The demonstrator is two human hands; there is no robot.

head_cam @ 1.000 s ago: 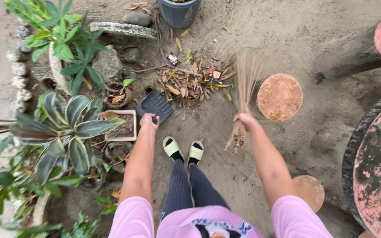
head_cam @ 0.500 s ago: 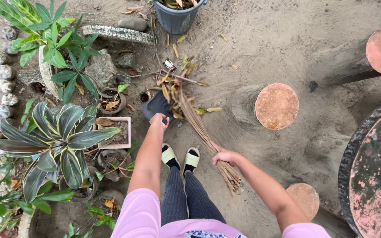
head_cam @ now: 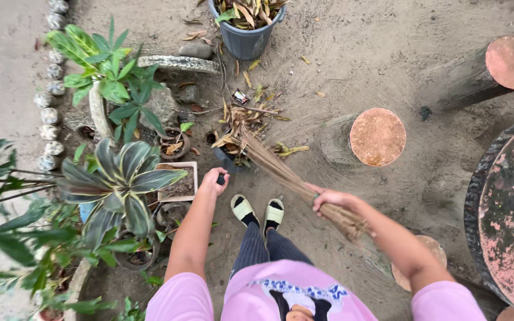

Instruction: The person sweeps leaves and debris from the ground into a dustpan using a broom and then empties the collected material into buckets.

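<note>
My left hand (head_cam: 214,180) grips the dark handle of a dustpan (head_cam: 227,156), which rests on the dirt under a heap of dry leaves (head_cam: 239,125). My right hand (head_cam: 329,199) is closed around a bundle broom of thin sticks (head_cam: 281,169); its bristle tips lie against the leaves at the dustpan, and its butt end sticks out behind my wrist. My feet in black socks and pale sandals (head_cam: 258,211) stand just below the dustpan.
A grey bucket of dry leaves (head_cam: 245,37) stands at the top. Round log stools (head_cam: 378,136) (head_cam: 511,61) are to the right, a round dark table (head_cam: 510,217) at the right edge. Potted plants (head_cam: 120,190) and a row of stones (head_cam: 49,113) line the left.
The broom has swept the leaves left onto the dustpan, its tips now at the pan. The view has shifted down, so the bucket shows more fully.
</note>
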